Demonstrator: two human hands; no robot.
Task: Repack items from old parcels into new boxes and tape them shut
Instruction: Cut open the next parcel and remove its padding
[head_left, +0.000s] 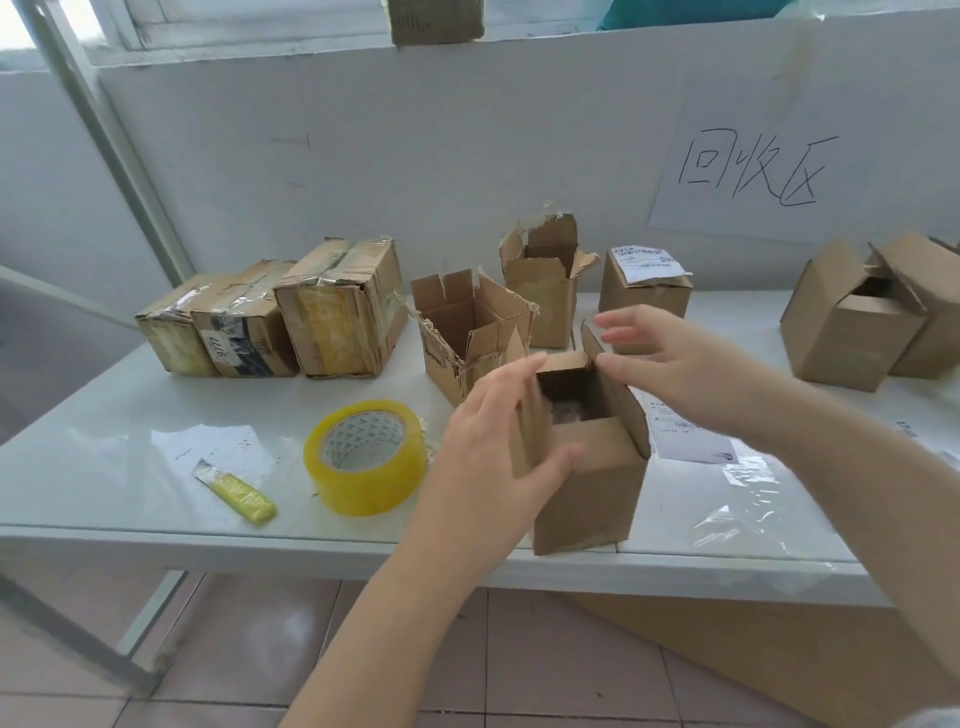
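White glossy surface (130, 441) against a white wall, handwritten paper sign (753, 171) taped up.

Small brown cardboard box (592, 483) stands upright at the front edge of the surface, flaps up, top open. Something dark is inside, can't tell what.

Left grip (498, 441) grasps the box: thumb on the front face, fingers wrapped over the left flap. Right grip (670, 364) is released, fingers spread above the box's right flap, thumb tip at the flap's back corner.

- Left of the box: yellow roll of packing tape (366, 457), lying flat. Further left, yellow utility knife (239, 491).
- Behind-left of the box: torn empty brown carton (467, 332). Beyond that, three taped-up old parcels (275, 317) in a row.
- Behind the box: second torn open carton (540, 291) and a labelled carton (644, 291).
- Right of the box: white printed label sheet (685, 436) and clear plastic film (748, 499).
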